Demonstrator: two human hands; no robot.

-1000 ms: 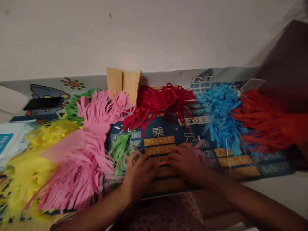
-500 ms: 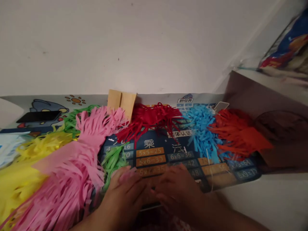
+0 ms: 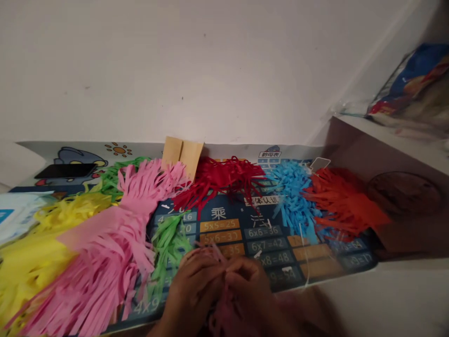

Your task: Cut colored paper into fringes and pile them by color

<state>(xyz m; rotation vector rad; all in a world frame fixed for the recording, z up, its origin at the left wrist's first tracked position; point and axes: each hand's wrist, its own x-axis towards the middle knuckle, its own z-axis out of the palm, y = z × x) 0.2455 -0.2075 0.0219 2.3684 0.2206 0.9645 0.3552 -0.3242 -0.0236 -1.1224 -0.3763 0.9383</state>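
Right of green fringe | our left hand and right hand, fingers nearly closed, pinch pink strips | gentle, even tension should prevent tearing

I can see a black phone lying over a cartoon figure on the printed mat, with a white-and-blue packet nearer me at left. A folded tan card stands before the pale wall; at right I make out a brown box.
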